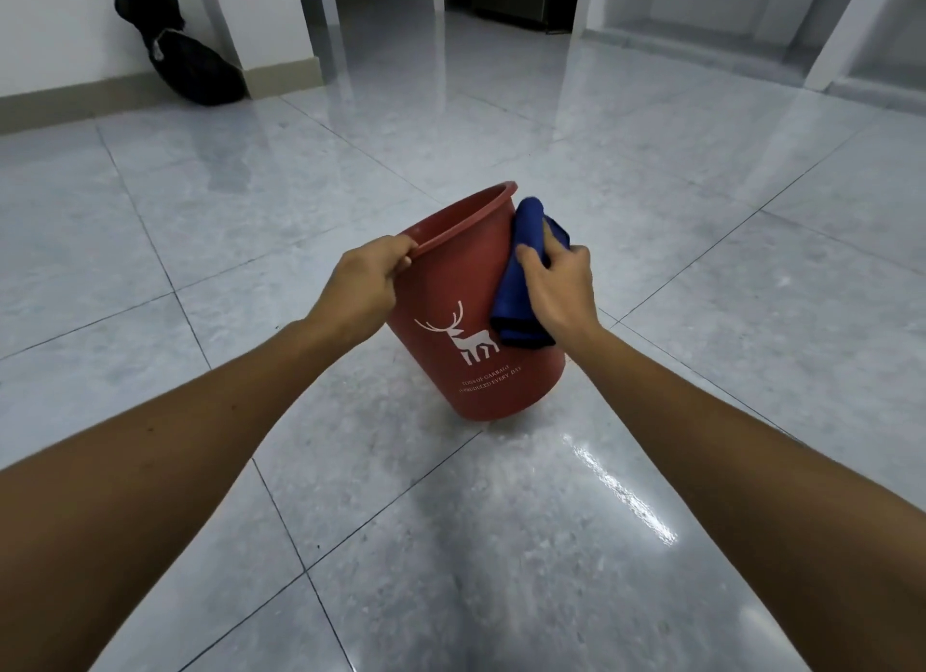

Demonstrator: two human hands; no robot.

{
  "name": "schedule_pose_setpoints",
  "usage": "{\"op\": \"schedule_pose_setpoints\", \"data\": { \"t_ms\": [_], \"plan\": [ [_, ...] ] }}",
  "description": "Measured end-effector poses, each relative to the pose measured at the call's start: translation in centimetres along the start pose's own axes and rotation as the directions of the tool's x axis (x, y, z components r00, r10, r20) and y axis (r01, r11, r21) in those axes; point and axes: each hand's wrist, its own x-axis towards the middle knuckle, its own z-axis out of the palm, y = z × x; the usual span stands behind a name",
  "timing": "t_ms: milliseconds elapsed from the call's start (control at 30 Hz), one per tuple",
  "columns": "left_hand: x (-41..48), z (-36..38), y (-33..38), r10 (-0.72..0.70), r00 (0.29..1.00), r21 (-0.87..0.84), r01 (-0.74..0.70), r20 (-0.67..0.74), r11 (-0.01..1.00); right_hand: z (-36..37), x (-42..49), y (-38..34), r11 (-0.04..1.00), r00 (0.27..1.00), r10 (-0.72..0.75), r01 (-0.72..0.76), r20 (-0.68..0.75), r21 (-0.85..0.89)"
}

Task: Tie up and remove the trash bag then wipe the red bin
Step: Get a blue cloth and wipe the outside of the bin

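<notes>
The red bin (451, 290), printed with a white deer and small text, is tilted away from me with its base edge on the grey tiled floor. My left hand (368, 280) grips its near-left rim. My right hand (558, 283) presses a folded blue cloth (523, 265) against the bin's right outer wall. No bag shows inside the bin. A tied black trash bag (185, 55) lies against the wall at the far left.
Glossy grey floor tiles (701, 270) spread all around the bin. A beige skirting board (100, 95) runs along the left wall. A dark doorway (511, 0) opens at the back, with white pillars on each side.
</notes>
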Motion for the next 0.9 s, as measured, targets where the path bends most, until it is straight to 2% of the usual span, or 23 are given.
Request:
{"op": "schedule_pose_setpoints", "data": {
  "t_ms": [67,133,200,267,333,400,433,467,567,633,767,900],
  "plan": [
    [0.0,0.0,0.1,0.026,0.999,-0.03,-0.025,0.042,0.999,-0.8,0.6,0.6,0.998,0.998,0.056,-0.056,-0.008,-0.001],
    [-0.1,0.0,0.3,0.027,0.991,-0.107,-0.012,0.134,0.994,-1.9,1.1,2.0,0.966,0.966,0.259,-0.259,-0.007,-0.029],
    [0.1,0.4,0.5,-0.029,0.977,-0.259,0.085,0.212,0.962,-3.0,0.8,3.6,0.904,0.906,0.423,-0.42,0.019,-0.081],
    [0.7,1.2,0.5,-0.221,0.96,-0.339,0.268,0.171,0.902,-3.3,0.0,4.8,0.852,0.853,0.521,-0.52,0.016,-0.061],
    [1.1,1.8,0.6,-0.481,0.855,-0.219,0.516,0.194,0.828,-2.9,-0.6,5.1,0.804,0.805,0.593,-0.593,0.012,0.051],
    [0.7,2.5,0.9,-0.598,0.744,-0.023,0.632,0.297,0.775,-2.5,-0.5,4.1,0.786,0.796,0.605,-0.599,0.009,0.153],
    [0.5,2.9,1.0,-0.611,0.728,-0.009,0.645,0.311,0.764,-2.4,-0.2,3.1,0.787,0.804,0.594,-0.583,0.006,0.202],
    [0.5,3.2,1.0,-0.622,0.726,-0.066,0.665,0.293,0.744,-2.3,0.3,2.1,0.788,0.814,0.581,-0.563,0.0,0.251],
    [1.4,3.6,1.4,-0.687,0.718,-0.359,0.674,0.113,0.646,-2.5,1.7,-0.3,0.792,0.853,0.522,-0.481,-0.01,0.375],
    [1.8,3.3,1.4,-0.704,0.709,-0.411,0.657,0.051,0.632,-2.3,2.1,-0.7,0.799,0.863,0.504,-0.455,-0.026,0.394],
    [1.6,2.5,1.2,-0.645,0.761,-0.328,0.628,0.071,0.706,-2.6,1.5,1.6,0.814,0.833,0.548,-0.508,-0.083,0.281],
    [1.2,1.3,1.0,-0.657,0.744,-0.308,0.657,0.121,0.688,-4.7,0.2,3.0,0.88,0.878,0.456,-0.47,-0.148,-0.075]
  ]
}}
